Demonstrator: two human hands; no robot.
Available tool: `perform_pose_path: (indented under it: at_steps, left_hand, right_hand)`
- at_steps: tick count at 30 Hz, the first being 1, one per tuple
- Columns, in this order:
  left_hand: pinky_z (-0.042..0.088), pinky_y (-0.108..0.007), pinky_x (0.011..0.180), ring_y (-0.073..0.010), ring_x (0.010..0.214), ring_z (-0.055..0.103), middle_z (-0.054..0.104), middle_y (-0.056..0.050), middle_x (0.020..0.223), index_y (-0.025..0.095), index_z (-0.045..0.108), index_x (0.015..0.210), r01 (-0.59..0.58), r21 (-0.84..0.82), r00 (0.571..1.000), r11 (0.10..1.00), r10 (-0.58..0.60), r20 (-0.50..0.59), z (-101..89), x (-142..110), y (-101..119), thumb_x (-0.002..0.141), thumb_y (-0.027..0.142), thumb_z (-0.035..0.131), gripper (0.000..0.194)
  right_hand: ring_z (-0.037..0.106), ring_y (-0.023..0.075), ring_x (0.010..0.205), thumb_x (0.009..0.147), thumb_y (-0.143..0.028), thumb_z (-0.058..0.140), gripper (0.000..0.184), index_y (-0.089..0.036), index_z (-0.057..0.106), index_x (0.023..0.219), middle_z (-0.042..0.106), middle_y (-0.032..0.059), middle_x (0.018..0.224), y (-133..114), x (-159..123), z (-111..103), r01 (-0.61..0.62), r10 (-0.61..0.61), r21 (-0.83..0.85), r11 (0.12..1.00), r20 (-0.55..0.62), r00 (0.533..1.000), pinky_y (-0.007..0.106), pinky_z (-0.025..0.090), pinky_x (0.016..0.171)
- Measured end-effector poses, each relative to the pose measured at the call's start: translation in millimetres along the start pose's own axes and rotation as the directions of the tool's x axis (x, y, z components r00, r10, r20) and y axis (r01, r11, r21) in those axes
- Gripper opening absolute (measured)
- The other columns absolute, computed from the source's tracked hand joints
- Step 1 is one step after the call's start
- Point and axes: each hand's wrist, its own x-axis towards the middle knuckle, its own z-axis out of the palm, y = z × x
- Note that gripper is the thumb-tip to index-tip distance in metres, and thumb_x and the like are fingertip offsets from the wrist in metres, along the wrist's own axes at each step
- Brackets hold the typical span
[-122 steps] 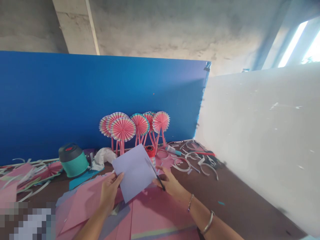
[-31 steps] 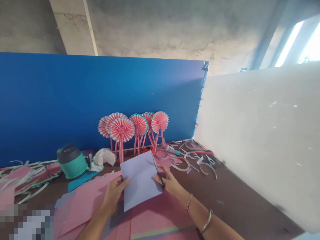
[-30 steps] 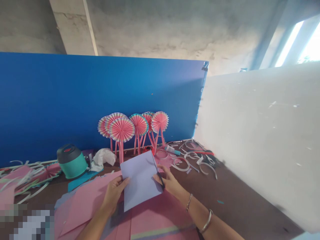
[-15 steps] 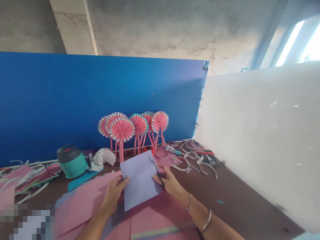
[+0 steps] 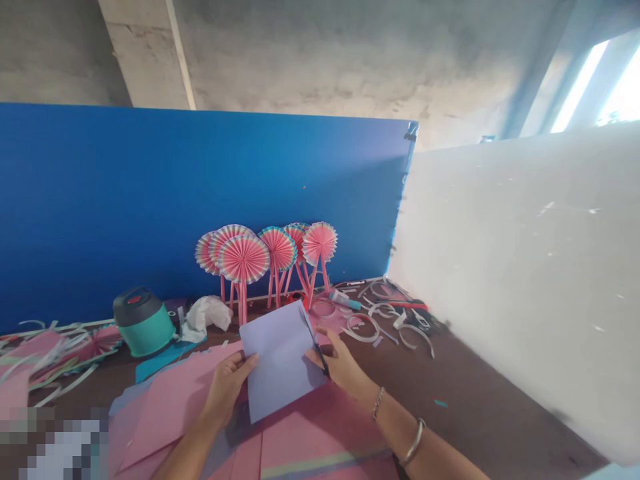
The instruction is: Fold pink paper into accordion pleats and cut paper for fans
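Note:
A pale lavender sheet of paper (image 5: 280,363) is held up, tilted, above the pink sheets. My left hand (image 5: 231,383) pinches its left edge, thumb on top. At the right edge, my right hand (image 5: 337,363) is closed around a pair of dark-handled scissors (image 5: 320,357), whose blades lie along the paper's upper right side. Fingers partly hide the handles. Under both hands spread pink paper sheets (image 5: 175,407), some with a rainbow-striped border.
Several pleated pink paper fans (image 5: 244,259) on sticks stand against the blue partition (image 5: 125,200). A teal container with a dark lid (image 5: 143,323) and crumpled white paper (image 5: 207,317) sit at left. Curled paper strips (image 5: 363,328) and a glue tube (image 5: 345,300) lie at right.

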Motion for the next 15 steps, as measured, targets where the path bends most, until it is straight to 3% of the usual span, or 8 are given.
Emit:
perform_pose_path:
  at_steps: [11, 15]
  left_hand:
    - [0.051, -0.033, 0.063, -0.0277, 0.076, 0.067, 0.073, -0.010, 0.082, 0.013, 0.070, 0.079, -0.005, 0.001, 1.000, 1.000, 0.005, 0.009, 0.4, 0.2, 0.6, 0.052, 0.048, 0.077, 0.044]
    - [0.051, -0.033, 0.061, -0.0275, 0.074, 0.067, 0.073, -0.010, 0.080, 0.013, 0.070, 0.082, 0.003, -0.001, 1.000, 1.000, -0.003, 0.014, -0.6, 1.1, -0.9, 0.053, 0.046, 0.077, 0.044]
  right_hand:
    - [0.045, 0.0097, 0.048, 0.061, -0.040, 0.076, 0.067, -0.020, 0.046, 0.118, 0.054, -0.0066, 0.059, -7.7, -2.3, -0.8, -0.028, 0.030, -0.052, 0.998, 0.038, 0.999, 0.020, 0.025, 0.038]
    - [0.050, 0.0113, 0.051, 0.057, -0.038, 0.077, 0.063, -0.019, 0.049, 0.110, 0.056, -0.0058, 0.060, -2.2, 1.1, 0.1, -0.013, 0.013, 0.004, 1.000, 0.014, 1.000, 0.021, 0.032, 0.043]
